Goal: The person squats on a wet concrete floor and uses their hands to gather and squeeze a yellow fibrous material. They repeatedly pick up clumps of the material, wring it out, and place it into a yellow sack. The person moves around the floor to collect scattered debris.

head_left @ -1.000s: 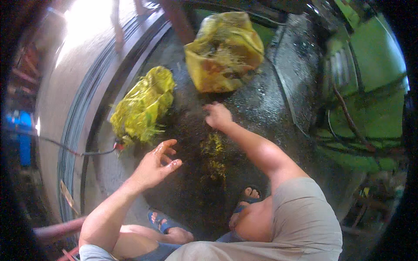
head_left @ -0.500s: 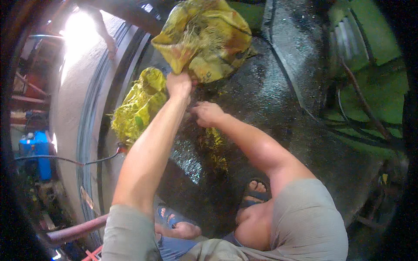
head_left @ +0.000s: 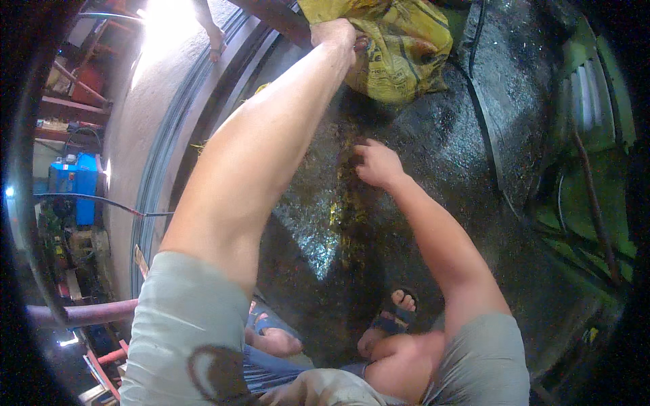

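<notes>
My left hand (head_left: 335, 34) reaches far forward, its fingers closed on the lower left edge of a yellow woven sack (head_left: 399, 57) with dark print and reddish stains. The upper part of this sack is cut off by the top of the view. Lower and to the right, my right hand (head_left: 379, 164) is over the wet dark floor (head_left: 433, 223), apart from the sack. Its fingers are curled; a dark spot lies between them, and I cannot make out what they hold. Only yellow scraps show past my left forearm, which covers the spot where a smaller yellow sack lay.
A pale ledge with grey rails (head_left: 169, 115) runs along the left, with another person's hand (head_left: 217, 47) near its far end. A blue container (head_left: 76, 183) stands beyond it. Green machinery (head_left: 589, 183) with hoses is at right. Yellow debris (head_left: 335, 213) lies on the floor.
My left hand has moved forward and right with the large sack. My right hand has drawn away from the left one. The smaller yellow sack is now mostly hidden by my arm.
</notes>
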### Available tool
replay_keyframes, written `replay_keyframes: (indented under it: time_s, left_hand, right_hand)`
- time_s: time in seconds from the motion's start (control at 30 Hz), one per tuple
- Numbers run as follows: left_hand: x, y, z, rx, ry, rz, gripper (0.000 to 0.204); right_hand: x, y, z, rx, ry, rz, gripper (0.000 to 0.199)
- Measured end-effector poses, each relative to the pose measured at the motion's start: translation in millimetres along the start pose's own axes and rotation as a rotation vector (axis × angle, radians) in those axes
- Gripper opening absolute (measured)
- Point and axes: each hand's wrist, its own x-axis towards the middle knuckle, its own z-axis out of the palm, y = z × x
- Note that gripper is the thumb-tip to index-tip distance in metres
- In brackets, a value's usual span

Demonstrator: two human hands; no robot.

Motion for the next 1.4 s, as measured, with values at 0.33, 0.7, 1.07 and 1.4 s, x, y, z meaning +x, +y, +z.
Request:
replay_keyframes:
  time_s: [0.33, 0.7, 1.07, 1.4]
  left_hand:
    - [-32, 0, -42, 0.190, -0.283, -0.020, 0.031]
    - [-138, 11, -224, 0.868, -0.700, -0.280, 0.056]
    - [-207, 26, -338, 1.569, -1.127, -0.068, 0.051]
    - [-232, 62, -342, 1.560, -1.055, -0.003, 0.051]
  right_hand:
    - [-7, 87, -19, -0.133, 0.457, 0.139, 0.037]
    - [-26, 153, -99, -0.420, 0.708, 0.705, 0.038]
    - [-2, 157, -59, -0.419, 0.499, 0.561, 0.036]
    - [26, 199, -60, -0.430, 0.436, 0.524, 0.032]
